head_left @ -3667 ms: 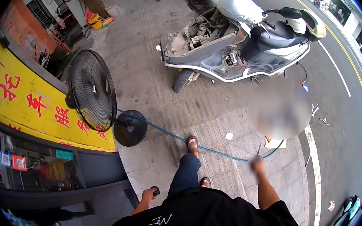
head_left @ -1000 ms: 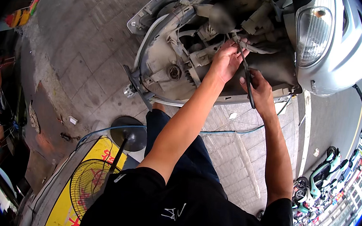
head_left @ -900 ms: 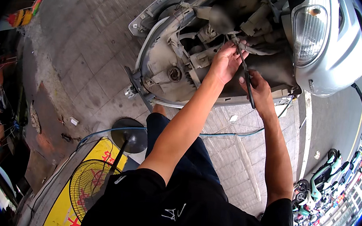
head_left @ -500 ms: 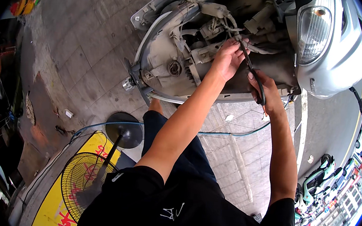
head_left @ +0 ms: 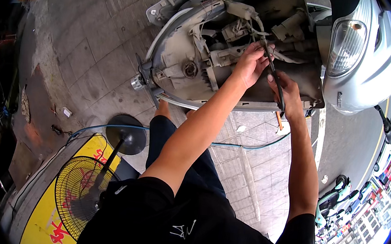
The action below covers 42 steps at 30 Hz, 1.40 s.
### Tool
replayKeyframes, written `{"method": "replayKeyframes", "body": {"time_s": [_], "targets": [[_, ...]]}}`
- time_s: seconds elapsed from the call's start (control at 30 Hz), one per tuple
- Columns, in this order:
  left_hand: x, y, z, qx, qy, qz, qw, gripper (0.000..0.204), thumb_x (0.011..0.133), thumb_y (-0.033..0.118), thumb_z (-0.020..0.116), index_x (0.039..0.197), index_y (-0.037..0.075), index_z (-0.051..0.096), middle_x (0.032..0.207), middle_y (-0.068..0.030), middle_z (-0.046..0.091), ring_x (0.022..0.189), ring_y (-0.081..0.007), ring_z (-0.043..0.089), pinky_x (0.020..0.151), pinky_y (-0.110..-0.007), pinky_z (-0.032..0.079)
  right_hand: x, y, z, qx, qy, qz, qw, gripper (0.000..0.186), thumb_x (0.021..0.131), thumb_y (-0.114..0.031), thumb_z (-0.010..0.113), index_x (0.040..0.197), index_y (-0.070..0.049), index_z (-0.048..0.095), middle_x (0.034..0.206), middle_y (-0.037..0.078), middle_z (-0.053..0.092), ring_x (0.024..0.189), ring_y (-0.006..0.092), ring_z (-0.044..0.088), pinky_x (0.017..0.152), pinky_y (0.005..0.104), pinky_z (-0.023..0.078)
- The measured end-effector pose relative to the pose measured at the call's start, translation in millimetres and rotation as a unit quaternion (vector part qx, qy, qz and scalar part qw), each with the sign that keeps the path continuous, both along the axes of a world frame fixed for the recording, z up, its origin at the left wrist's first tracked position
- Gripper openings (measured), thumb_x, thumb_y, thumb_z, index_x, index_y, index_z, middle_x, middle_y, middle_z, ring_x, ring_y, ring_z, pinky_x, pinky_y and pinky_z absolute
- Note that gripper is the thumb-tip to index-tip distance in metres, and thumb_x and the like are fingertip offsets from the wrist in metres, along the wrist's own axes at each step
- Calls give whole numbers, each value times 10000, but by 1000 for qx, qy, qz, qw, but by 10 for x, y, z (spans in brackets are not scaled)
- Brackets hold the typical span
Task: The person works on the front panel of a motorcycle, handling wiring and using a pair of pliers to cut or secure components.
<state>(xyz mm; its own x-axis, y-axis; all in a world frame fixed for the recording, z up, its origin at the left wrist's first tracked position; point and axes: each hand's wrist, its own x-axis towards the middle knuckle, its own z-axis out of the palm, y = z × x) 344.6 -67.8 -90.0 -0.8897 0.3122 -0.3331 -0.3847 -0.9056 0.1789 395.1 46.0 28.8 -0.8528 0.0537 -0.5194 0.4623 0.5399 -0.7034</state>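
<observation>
The person wears a black short-sleeved shirt (head_left: 185, 224) with a small pale mark, dark trousers (head_left: 179, 148), forearms bare.

Silver scooter (head_left: 361, 58), black-handled pliers (head_left: 278, 85), blue hose (head_left: 249, 147), yellow sign (head_left: 46, 206).

Grey paved sidewalk (head_left: 94, 51), scooter (head_left: 259, 48), blue hose (head_left: 249, 146), pedestal fan base (head_left: 126, 134)
</observation>
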Motion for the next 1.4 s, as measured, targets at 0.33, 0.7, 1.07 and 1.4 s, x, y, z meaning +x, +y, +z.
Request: {"method": "replayKeyframes", "body": {"time_s": [0.33, 0.7, 1.07, 1.4], "targets": [[3, 1, -39, -6, 15, -6, 1000, 269, 956, 52, 480, 1223, 54, 512, 1218, -130, 609, 1068, -200, 603, 999, -374, 475, -6, -49, 54, -93, -55, -46, 993, 403, 904, -455, 663, 899, -56, 609, 607, -50, 456, 483, 34, 414, 437, 210, 291], [11, -1, -33, -36, 9, -3, 999, 334, 960, 33, 463, 1292, 72, 475, 1209, -131, 621, 1061, -195, 602, 974, -360, 475, -79, -73, 127, -84, -42, -13, 995, 369, 924, -440, 642, 831, -86, 588, 603, -57, 452, 500, 28, 409, 452, 208, 278], [20, -18, -7, -140, 39, -26, 989, 373, 959, 64, 503, 1325, 73, 436, 1231, -126, 616, 1025, -171, 596, 917, -334, 461, -181, -66, 156, -84, -55, -28, 995, 399, 895, -455, 675, 804, -75, 591, 574, -50, 438, 461, 33, 391, 418, 217, 270], [20, -5, 4, -212, 54, -20, 975, 276, 960, 119, 538, 1231, 89, 496, 1127, -81, 677, 953, -120, 607, 822, -285, 477, -134, -19, 84, -105, -57, -40, 992, 369, 895, -417, 689, 911, -53, 631, 591, -65, 437, 454, 28, 375, 425, 210, 267]]}}
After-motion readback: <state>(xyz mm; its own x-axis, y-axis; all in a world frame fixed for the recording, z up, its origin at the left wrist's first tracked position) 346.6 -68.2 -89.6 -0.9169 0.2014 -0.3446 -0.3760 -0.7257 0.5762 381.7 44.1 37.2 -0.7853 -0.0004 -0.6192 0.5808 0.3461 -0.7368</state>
